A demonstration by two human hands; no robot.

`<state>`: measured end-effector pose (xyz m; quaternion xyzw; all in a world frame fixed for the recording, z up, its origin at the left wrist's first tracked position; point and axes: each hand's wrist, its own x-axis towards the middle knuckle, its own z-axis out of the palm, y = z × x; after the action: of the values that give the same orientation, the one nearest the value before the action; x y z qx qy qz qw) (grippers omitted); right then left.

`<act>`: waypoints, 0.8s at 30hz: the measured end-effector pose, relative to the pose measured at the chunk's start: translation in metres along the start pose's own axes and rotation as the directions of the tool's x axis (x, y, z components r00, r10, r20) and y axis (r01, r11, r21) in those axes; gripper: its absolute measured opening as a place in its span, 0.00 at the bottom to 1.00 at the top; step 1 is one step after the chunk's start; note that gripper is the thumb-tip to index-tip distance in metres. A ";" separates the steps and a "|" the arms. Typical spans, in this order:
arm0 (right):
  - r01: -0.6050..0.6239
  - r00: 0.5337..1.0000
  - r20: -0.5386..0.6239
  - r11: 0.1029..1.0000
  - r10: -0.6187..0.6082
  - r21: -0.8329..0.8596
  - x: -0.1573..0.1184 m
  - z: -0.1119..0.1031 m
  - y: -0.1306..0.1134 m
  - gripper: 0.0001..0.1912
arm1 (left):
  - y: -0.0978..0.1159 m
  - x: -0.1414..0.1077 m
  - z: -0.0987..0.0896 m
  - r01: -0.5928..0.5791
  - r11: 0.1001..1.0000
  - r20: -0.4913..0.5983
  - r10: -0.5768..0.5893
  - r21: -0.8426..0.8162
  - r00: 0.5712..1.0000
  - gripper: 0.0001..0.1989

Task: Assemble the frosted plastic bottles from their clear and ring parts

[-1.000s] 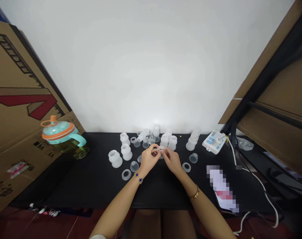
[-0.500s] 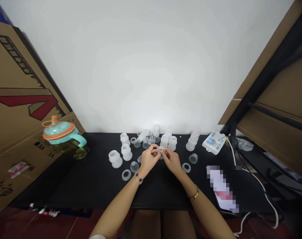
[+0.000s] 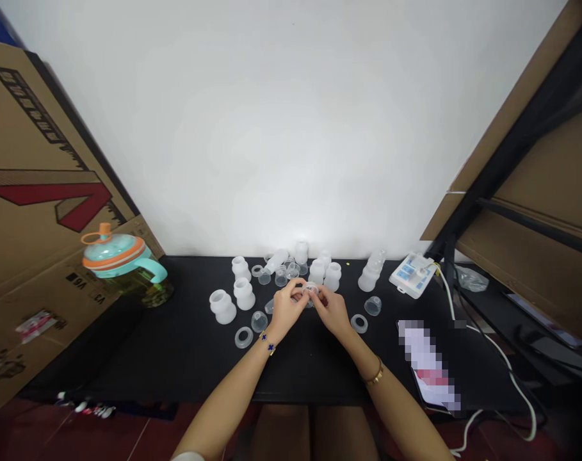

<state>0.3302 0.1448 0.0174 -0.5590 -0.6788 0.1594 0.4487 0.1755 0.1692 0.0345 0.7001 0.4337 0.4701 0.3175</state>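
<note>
My left hand (image 3: 289, 307) and my right hand (image 3: 332, 309) meet above the black table, both closed on a small translucent ring (image 3: 310, 288). Fingers partly cover this ring. Several white, waisted bottles stand around them, among them one at the left (image 3: 223, 307) and one just behind my right hand (image 3: 333, 276). A clear dome cap (image 3: 259, 321) and a loose ring (image 3: 243, 337) lie left of my left hand. To the right of my right hand are another ring (image 3: 359, 323) and another dome cap (image 3: 372, 306).
A teal and orange jug (image 3: 122, 262) stands at the left beside cardboard boxes (image 3: 41, 211). At the right are a tilted bottle (image 3: 371, 272), a white plastic case (image 3: 414, 275), a phone (image 3: 429, 365) and a white cable (image 3: 504, 365). A white wall (image 3: 291, 128) rises behind.
</note>
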 end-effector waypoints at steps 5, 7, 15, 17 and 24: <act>-0.008 1.000 0.006 1.000 0.008 0.009 0.000 0.000 0.000 0.20 | 0.001 0.001 -0.001 0.008 1.000 0.004 -0.008 -0.019 1.000 0.08; -0.009 1.000 0.007 1.000 0.009 0.018 0.000 0.000 -0.001 0.20 | 0.002 0.001 -0.002 0.005 1.000 0.002 -0.005 -0.029 1.000 0.08; -0.020 1.000 -0.007 0.999 0.020 0.036 -0.001 0.000 0.001 0.19 | -0.001 0.000 0.000 0.014 0.998 -0.001 -0.014 -0.058 1.000 0.09; -0.028 0.999 -0.017 0.999 0.029 0.042 -0.001 0.000 0.001 0.19 | -0.002 0.000 0.000 0.022 0.997 0.014 -0.021 -0.075 1.000 0.10; -0.028 1.000 -0.012 0.998 0.028 0.051 -0.001 0.000 -0.001 0.18 | -0.001 0.002 0.000 0.019 0.994 0.019 -0.017 -0.110 1.000 0.11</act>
<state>0.3292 0.1433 0.0179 -0.5579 -0.6638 0.1794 0.4647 0.1754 0.1716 0.0345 0.6817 0.4105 0.4841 0.3638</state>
